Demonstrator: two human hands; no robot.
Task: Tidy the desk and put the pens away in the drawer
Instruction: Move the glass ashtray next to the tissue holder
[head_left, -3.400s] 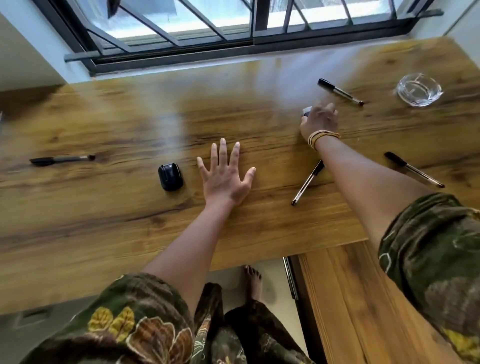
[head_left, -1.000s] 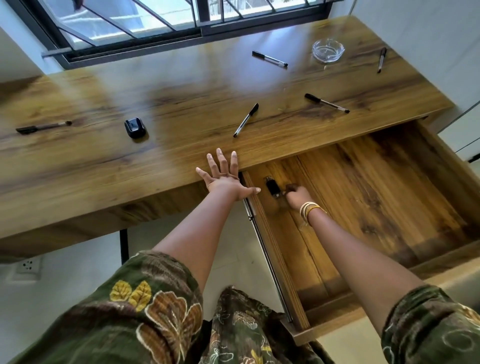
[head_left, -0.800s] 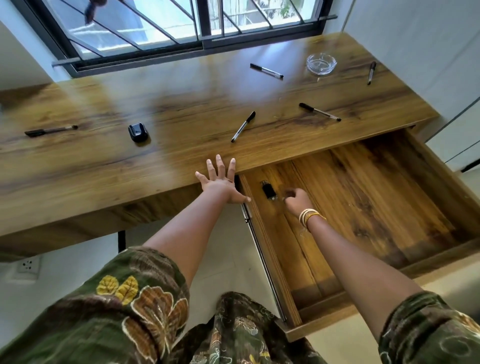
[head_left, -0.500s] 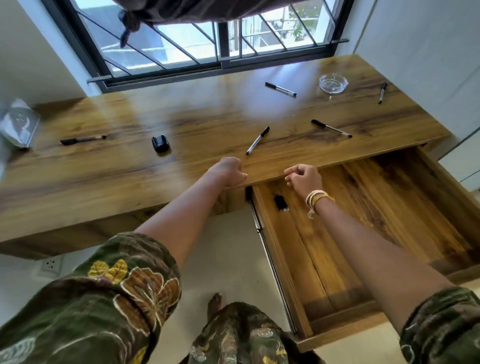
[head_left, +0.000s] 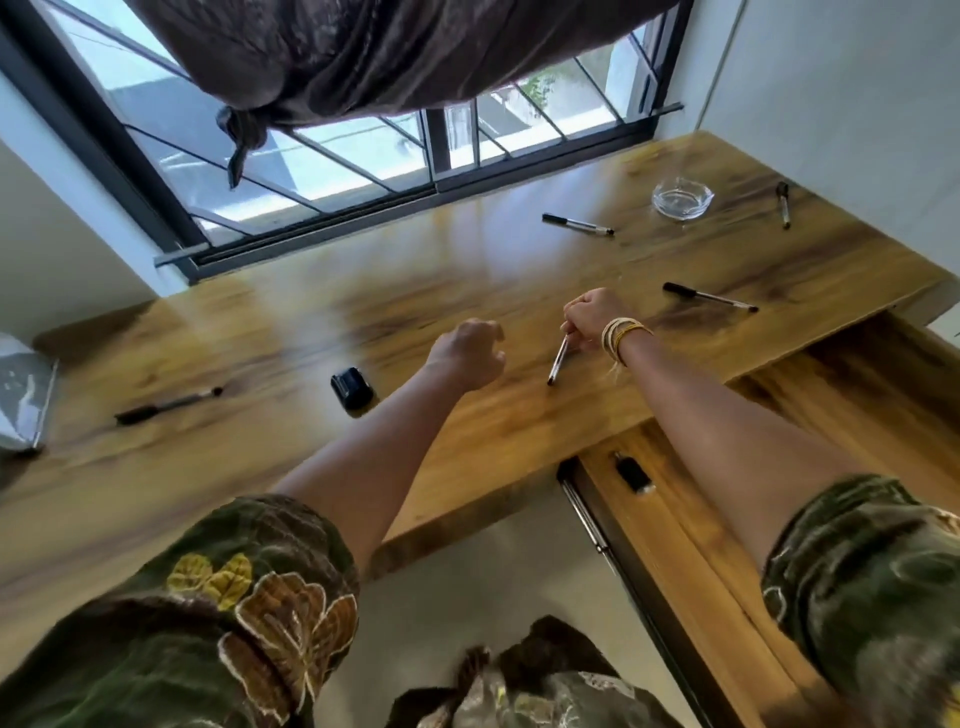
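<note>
Right hand pinching pen at far end, tip on bench. Left hand loosely curled, holding nothing. Lift pen clear, carry near-right to open drawer, lay flat.

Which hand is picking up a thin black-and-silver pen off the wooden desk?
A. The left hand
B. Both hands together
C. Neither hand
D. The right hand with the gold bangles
D: the right hand with the gold bangles pinches the top of the thin black-and-silver pen, whose lower tip points down at the wooden desk, while the left hand hovers curled and empty beside it.
</note>
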